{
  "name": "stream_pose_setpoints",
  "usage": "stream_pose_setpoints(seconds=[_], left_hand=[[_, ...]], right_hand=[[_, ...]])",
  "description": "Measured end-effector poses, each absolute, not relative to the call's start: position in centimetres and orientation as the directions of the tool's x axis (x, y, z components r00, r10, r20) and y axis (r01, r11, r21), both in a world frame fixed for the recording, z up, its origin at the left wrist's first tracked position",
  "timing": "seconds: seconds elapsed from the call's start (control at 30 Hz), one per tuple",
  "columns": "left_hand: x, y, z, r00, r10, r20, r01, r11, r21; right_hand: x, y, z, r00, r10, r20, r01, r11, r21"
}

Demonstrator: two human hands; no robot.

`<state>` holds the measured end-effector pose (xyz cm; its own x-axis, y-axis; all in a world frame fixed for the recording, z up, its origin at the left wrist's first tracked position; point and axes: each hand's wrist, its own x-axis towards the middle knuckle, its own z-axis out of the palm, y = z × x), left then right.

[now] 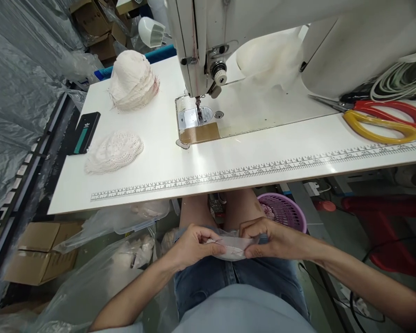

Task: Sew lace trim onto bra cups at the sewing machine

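Observation:
A small clear plastic bag (233, 245) with something white inside is stretched between my two hands, low over my lap. My left hand (199, 247) pinches its left side between thumb and fingers. On the opposite side, my right hand (263, 238) grips the edge with thumb and curled fingers. What the white content is cannot be made out. On the table lies a flat piece of white lace fabric (115, 151), and behind it rises a stack of white fabric cups (132, 81) with frayed edges.
A sewing machine (208, 55) stands on the white table (159, 162), whose front edge bears a printed ruler. Scissors (381, 120) with red and yellow handles lie at right. A dark phone-like case (85, 133) rests at left. Below are a purple basket (287, 210) and a cardboard box (41, 249).

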<state>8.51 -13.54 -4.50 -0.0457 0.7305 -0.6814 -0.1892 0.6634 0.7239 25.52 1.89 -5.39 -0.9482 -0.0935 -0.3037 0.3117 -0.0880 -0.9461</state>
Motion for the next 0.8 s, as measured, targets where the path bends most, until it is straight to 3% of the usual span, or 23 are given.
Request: stream_pose_setpoints(seconds=[0.2,0.4,0.8], left_hand=[[8.8,-13.4,-4.6,-0.075,0.74,-0.668,-0.168,0.651,0.74],[8.3,-14.1,-4.8,-0.078,0.747,-0.66,-0.234,0.63,0.741],[8.7,-13.9,-4.2,-0.126,0.77,-0.626,-0.13,0.612,0.78]], right_hand=[[24.8,1.1,-5.2,-0.946,0.002,-0.324,0.324,0.008,-0.946],[25.7,1.2,-6.0,-0.923,0.053,-0.381,0.38,-0.02,-0.925],[24.3,0.1,-6.1,-0.93,0.031,-0.366,0.362,-0.078,-0.929]])
